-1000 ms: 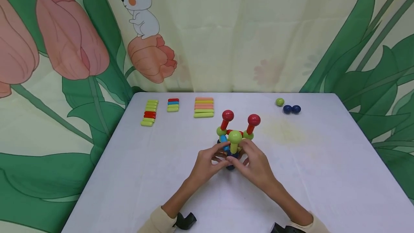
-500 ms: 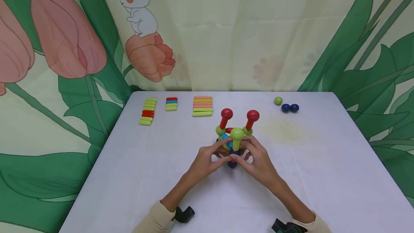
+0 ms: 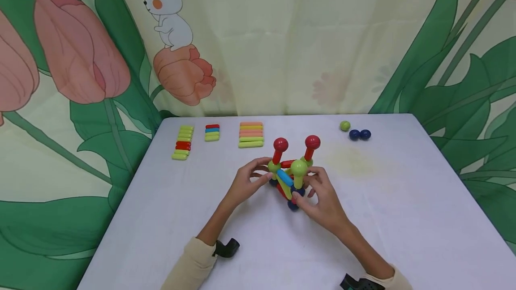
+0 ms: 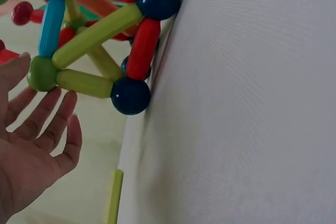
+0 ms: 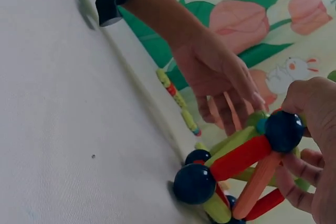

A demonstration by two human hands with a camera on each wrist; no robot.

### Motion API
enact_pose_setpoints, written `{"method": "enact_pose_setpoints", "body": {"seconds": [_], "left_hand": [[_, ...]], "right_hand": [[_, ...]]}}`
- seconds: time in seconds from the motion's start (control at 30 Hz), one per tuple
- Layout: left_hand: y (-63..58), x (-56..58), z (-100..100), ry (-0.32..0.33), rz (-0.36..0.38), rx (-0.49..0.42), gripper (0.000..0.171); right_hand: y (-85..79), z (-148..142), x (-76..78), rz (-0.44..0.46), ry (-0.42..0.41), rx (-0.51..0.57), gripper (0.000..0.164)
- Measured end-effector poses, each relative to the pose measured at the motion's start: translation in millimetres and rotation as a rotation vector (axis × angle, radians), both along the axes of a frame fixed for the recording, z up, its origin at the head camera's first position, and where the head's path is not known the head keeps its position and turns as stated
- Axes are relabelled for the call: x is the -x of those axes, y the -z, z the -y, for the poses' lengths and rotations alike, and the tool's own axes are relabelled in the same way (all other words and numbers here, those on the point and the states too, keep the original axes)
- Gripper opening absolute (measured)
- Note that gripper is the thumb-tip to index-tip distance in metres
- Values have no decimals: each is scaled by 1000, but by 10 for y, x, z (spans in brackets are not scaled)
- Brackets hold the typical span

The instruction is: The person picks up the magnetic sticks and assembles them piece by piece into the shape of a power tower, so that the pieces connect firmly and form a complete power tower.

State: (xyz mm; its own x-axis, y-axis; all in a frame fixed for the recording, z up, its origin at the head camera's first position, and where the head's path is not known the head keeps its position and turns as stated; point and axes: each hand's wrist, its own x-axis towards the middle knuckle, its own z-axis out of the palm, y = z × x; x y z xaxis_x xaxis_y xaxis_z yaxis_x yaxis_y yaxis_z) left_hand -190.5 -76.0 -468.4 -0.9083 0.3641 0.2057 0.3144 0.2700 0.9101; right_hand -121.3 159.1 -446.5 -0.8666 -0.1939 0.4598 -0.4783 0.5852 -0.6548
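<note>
A toy frame of coloured sticks and balls (image 3: 284,178) stands on the white table. Two red balls on red sticks rise from its far side. One light green ball (image 3: 298,168) tops a short stick nearer the person. My right hand (image 3: 324,200) pinches the dark blue ball (image 5: 284,131) below that stick between thumb and fingers. At the opposite side, my left hand (image 3: 247,183) has its thumb and loosely spread fingers right beside a green corner ball (image 4: 43,73). A blue stick (image 3: 285,178) slopes across the upper near side.
Sorted sticks lie along the far left: a green and red row (image 3: 183,142), a small mixed group (image 3: 212,132) and a longer orange, yellow and green group (image 3: 251,134). One green ball (image 3: 345,125) and two dark blue balls (image 3: 359,134) sit at the far right.
My left hand has left the near blue ball and moved left and away to the green corner ball. The frame has turned slightly, while my right hand keeps its pinch.
</note>
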Motion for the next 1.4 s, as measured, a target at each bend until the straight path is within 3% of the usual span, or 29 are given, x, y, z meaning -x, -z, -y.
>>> {"method": "enact_pose_setpoints", "body": {"seconds": [0.13, 0.27, 0.37, 0.43, 0.63, 0.73, 0.9, 1.23, 1.4], "left_hand": [[-19, -27, -19, -8, -16, 0, 38], [-79, -71, -39, 63, 8, 16, 30], [-63, -8, 2, 75, 5, 66, 23], [-41, 143, 58, 2, -11, 129, 19], [131, 843, 304, -377, -85, 294, 17], [207, 1031, 397, -440, -51, 348, 20], [291, 1127, 442, -424, 13, 401, 25], [220, 1108, 321, -377, -46, 551, 28], [196, 1072, 290, -281, 19, 602, 26]], "right_hand": [[11, -90, 28, 11, 55, 41, 34], [25, -188, 77, 16, 114, 80, 26], [26, -244, 107, 49, 131, 101, 30], [12, -273, 119, 90, 123, 127, 33], [21, -337, 151, 136, 99, 169, 36], [50, -347, 166, 152, 72, 186, 36], [59, -372, 183, 157, 42, 198, 32], [48, -399, 243, 145, -17, 181, 31], [78, -409, 280, 151, -37, 154, 31]]}}
